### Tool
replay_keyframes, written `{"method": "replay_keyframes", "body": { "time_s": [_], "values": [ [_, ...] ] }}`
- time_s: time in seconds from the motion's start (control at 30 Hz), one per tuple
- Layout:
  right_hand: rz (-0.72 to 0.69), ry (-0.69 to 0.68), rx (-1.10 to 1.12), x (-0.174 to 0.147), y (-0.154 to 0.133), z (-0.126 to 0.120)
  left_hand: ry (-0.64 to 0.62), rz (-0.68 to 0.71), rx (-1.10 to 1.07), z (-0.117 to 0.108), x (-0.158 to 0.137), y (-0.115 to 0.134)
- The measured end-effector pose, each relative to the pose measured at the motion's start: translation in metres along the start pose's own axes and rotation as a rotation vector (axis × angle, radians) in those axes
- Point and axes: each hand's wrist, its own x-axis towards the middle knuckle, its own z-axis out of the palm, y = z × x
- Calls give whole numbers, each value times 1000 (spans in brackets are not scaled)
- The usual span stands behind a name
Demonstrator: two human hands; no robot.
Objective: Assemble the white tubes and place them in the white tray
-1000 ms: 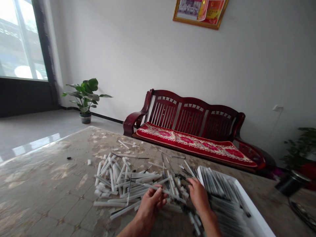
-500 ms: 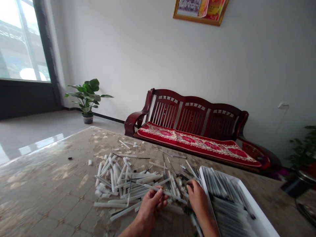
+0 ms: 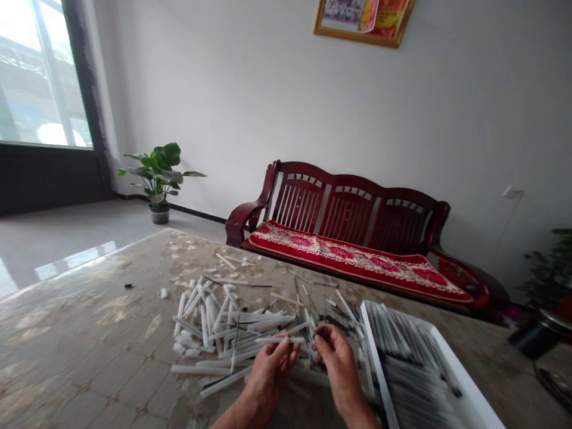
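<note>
My left hand [image 3: 274, 362] pinches a translucent white pen barrel [image 3: 268, 341], which lies almost level across the fingers. Just to its right, my right hand [image 3: 336, 361] is closed on a small black pen cap [image 3: 320, 331], partly hidden by the fingers. The barrel's right end points at the cap; whether they touch I cannot tell. Beneath and left of both hands spreads a loose pile of white pen barrels [image 3: 210, 319]. Thin dark refills [image 3: 235, 336] lie among them. To the right, a white box [image 3: 469, 390] holds many pens with dark ends.
A patterned cloth [image 3: 111, 357] covers the table. A stray black cap [image 3: 128, 286] and a short white piece [image 3: 164, 292] lie at the left. Beyond the table stands a dark red wooden bench [image 3: 348, 208]. At the far right is a black cylindrical container [image 3: 536, 336].
My right hand has moved left from beside the box, bringing a black cap close to the barrel. My left hand stays nearly in place, with the barrel turned more level.
</note>
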Motion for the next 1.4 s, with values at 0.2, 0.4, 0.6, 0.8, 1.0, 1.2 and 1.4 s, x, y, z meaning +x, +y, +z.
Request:
{"method": "replay_keyframes", "body": {
  "time_s": [0.2,0.4,0.6,0.8,1.0,1.2,1.4],
  "values": [
    [42,15,40,-1,4,7,-5,0,-14,-1,2,-1],
    [51,25,24,-1,9,7,-15,5,-12,-3,3,-2],
    [33,8,1,-5,16,10,-37,22,2,-8,7,-6],
    [-146,23,-256,-5,21,5,-41,38,27,-9,7,-6],
    [-406,12,-579,-8,21,-2,-40,37,45,-6,4,-5],
    [-543,19,-817,-12,18,-1,-61,75,86,-6,3,-6],
    [-528,37,-855,-13,21,3,-101,63,136,-3,-3,-7]
  ]
}}
